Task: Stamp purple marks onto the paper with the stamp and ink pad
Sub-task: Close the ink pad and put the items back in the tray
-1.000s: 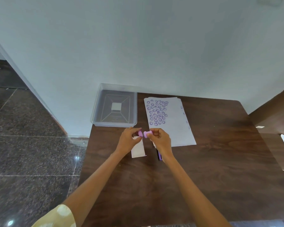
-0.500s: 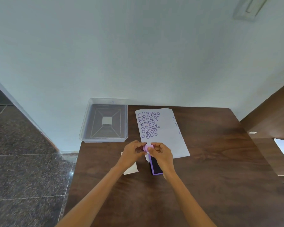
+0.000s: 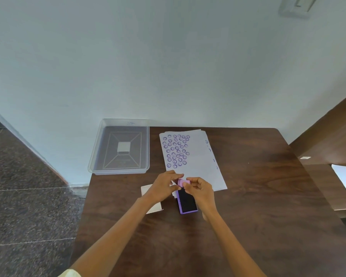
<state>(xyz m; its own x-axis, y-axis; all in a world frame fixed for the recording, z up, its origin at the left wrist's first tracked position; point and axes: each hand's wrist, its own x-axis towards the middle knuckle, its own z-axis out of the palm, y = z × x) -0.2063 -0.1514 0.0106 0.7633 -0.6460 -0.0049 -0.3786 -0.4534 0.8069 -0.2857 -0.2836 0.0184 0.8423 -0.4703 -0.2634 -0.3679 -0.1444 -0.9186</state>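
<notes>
A small pink-purple stamp (image 3: 181,182) is pinched between the fingertips of my left hand (image 3: 162,188) and my right hand (image 3: 200,191), above the near end of the paper. The white paper (image 3: 196,156) lies on the dark wooden table (image 3: 258,206) and carries several purple smiley marks (image 3: 176,150) in its upper left part. A purple ink pad (image 3: 186,202) with a dark inking face lies open on the table right under my hands, partly covered by my right hand.
A clear plastic tray (image 3: 120,146) sits at the table's back left corner, overhanging the edge. A small white card (image 3: 148,191) lies under my left wrist. The wall stands right behind the table; the floor drops off to the left.
The stamp's two separated parts have come together between my fingers. The view has tilted, so the ink pad under my hands now shows fully.
</notes>
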